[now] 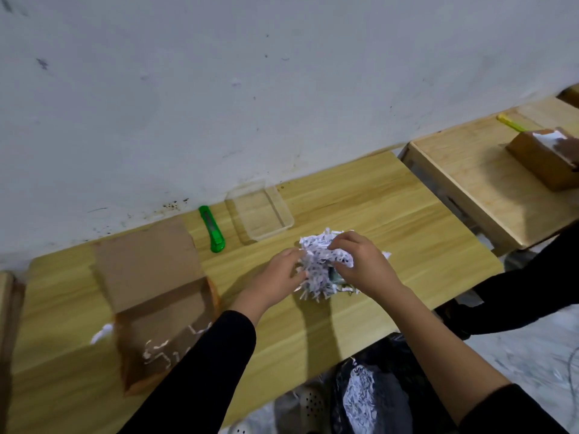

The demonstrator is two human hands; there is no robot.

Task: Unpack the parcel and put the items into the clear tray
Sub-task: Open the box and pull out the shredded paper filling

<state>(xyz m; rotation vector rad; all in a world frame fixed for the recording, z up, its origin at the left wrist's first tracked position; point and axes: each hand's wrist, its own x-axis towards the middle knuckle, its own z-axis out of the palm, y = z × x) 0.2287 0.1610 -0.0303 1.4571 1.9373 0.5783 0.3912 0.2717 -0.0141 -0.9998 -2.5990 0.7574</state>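
A wad of white shredded paper [319, 264] lies on the wooden table [360, 308] in front of me. My left hand [275, 280] grips its left side and my right hand [360, 264] clutches its top and right side. A small greenish item [334, 277] peeks out of the shreds under my right hand; what it is stays hidden. The clear tray [260, 214] stands just behind the wad, near the wall, with nothing in it. The open cardboard parcel [156, 296] lies at the left with a few paper strips inside.
A green utility knife [212, 228] lies between the parcel and the tray. A black bag with shredded paper [363, 399] sits below the table's front edge. At the right, a second table [470, 180] holds another box [545, 158] and a yellow-green knife [510, 123].
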